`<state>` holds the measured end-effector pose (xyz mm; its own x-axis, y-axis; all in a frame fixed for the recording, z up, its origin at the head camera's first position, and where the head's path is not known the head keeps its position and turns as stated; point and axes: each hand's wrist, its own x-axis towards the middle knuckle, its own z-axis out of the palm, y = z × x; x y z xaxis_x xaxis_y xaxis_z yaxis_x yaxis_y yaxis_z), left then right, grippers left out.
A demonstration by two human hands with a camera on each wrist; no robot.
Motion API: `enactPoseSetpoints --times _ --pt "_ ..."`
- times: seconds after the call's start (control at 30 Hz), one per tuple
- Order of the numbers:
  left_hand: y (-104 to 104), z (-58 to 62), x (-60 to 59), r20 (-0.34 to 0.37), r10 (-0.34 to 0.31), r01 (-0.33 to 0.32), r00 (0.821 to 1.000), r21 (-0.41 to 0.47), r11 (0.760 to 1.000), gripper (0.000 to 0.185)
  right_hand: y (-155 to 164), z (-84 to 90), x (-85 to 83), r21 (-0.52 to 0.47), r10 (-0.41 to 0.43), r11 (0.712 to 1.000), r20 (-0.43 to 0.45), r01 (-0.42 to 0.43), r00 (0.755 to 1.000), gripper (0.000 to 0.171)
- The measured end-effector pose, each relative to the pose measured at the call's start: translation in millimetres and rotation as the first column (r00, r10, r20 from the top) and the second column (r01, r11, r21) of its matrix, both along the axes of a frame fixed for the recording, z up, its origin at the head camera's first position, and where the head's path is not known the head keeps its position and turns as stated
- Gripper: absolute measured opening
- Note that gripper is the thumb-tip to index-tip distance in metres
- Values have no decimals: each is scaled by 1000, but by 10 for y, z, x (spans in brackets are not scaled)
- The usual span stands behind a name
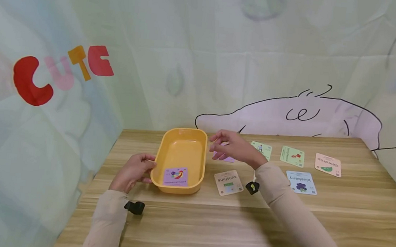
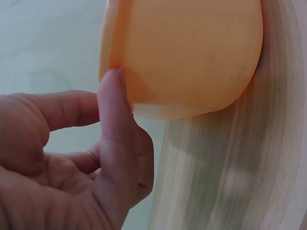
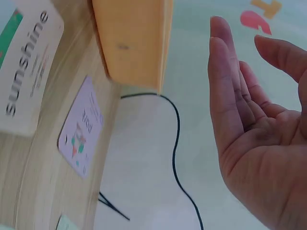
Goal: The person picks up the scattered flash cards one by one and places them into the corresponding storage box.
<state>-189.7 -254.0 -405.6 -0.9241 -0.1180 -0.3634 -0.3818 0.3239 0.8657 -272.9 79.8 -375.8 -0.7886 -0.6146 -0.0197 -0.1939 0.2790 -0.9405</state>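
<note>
A yellow plastic tray with rounded corners stands on the wooden table, and a purple "amusement park" card lies inside at its near end. My left hand pinches the tray's near left rim between thumb and fingers; in the left wrist view the thumb presses on the tray wall. Just beyond the tray's right rim, my right hand hovers with loosely bent fingers and holds nothing. Below it lies another purple card, partly hidden by the hand in the head view. A "sunshine" card lies to the tray's right.
Farther right lie a green card with a figure, a second green card, a pink "dewdrop" card and a blue "blueberry" card. A printed curtain hangs behind and to the left of the table.
</note>
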Motion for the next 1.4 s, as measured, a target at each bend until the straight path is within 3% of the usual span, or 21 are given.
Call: enactPoseSetpoints --times 0.37,0.67,1.07,1.4 --pt "2 13 8 -5 -7 7 1000 0 1000 36 574 106 1 120 -59 991 -2 59 998 34" --pt "-12 5 0 -16 -13 13 1000 -2 1000 35 1116 61 -24 171 -114 978 -11 115 993 35" --pt "-9 -3 15 -17 -2 2 1000 2 1000 35 1815 13 -22 275 -233 933 -30 233 972 46" --pt "-7 -16 -2 -9 5 -5 1000 -6 1000 35 2278 -108 -12 322 -277 905 -54 279 959 52"
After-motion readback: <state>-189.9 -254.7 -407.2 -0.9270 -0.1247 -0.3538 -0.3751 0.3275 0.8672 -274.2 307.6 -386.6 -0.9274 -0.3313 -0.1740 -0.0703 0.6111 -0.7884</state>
